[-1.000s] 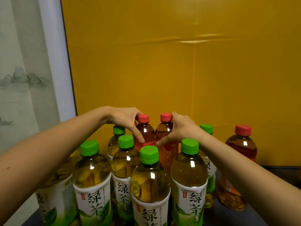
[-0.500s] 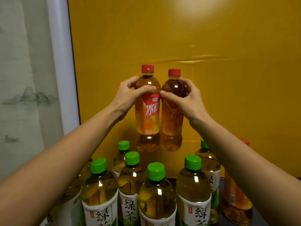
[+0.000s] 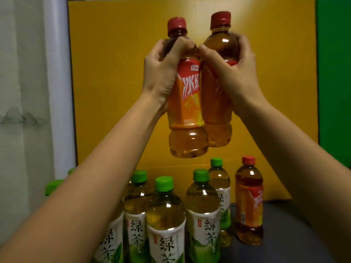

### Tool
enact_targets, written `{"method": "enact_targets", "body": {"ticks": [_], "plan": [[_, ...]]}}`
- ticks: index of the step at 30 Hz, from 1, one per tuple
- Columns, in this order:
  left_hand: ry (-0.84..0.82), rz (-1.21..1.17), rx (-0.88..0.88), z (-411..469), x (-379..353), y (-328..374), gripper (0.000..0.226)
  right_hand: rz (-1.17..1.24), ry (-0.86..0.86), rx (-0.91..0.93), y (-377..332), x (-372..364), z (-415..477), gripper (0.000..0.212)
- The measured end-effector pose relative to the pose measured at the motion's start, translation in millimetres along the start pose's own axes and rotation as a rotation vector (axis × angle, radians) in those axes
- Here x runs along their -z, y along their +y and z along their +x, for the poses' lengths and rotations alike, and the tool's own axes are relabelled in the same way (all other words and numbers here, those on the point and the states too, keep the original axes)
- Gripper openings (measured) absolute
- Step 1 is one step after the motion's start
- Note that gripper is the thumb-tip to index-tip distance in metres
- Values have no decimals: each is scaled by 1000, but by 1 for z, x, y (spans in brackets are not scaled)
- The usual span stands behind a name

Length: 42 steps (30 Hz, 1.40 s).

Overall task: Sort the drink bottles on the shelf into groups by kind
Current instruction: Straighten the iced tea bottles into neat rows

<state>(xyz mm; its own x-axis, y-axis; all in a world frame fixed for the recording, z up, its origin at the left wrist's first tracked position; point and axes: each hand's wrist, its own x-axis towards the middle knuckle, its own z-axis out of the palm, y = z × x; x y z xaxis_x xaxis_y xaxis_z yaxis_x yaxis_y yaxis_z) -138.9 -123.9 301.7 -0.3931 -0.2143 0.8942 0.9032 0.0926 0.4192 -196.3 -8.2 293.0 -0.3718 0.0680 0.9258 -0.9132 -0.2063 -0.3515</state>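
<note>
My left hand (image 3: pixel 163 73) grips the shoulder of a red-capped iced tea bottle (image 3: pixel 187 114) with an orange label, held high in the air. My right hand (image 3: pixel 233 73) grips a second red-capped iced tea bottle (image 3: pixel 218 103) right beside it; the two bottles touch. Below on the shelf stand several green-capped green tea bottles (image 3: pixel 165 215) with white labels, packed together. A third red-capped iced tea bottle (image 3: pixel 249 202) stands alone at their right.
A yellow board (image 3: pixel 117 82) forms the back wall, with a green panel (image 3: pixel 334 73) at the far right. A white frame and a pale painted curtain (image 3: pixel 24 111) lie to the left. The dark shelf surface (image 3: pixel 281 234) shows right of the bottles.
Both hands have lifted the two red-capped bottles from among the green tea bottles up and closer to me. The view has tilted, showing more of the shelf.
</note>
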Motion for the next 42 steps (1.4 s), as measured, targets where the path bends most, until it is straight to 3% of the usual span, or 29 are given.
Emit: {"method": "enact_targets", "body": {"ticks": [7,12,22,28,33,42], "plan": [[3,-45,38,-50,-55,0,18,-171,-1,-72,-25,70,-36,52],[32,106,21,-108,-92,-24,20,-211,-24,-170,-18,128,-85,53],[60,342,130,-203,-148,-96,32,-290,-58,-378,61,226,-167,68],[145,469,137,-227,-165,-135,40,-329,-64,-410,99,252,-179,77],[205,505,181,-234,-173,-160,49,-300,-50,-416,116,258,-181,71],[142,638,226,-225,-170,-181,74,-285,-80,-428,135,252,-178,71]]}}
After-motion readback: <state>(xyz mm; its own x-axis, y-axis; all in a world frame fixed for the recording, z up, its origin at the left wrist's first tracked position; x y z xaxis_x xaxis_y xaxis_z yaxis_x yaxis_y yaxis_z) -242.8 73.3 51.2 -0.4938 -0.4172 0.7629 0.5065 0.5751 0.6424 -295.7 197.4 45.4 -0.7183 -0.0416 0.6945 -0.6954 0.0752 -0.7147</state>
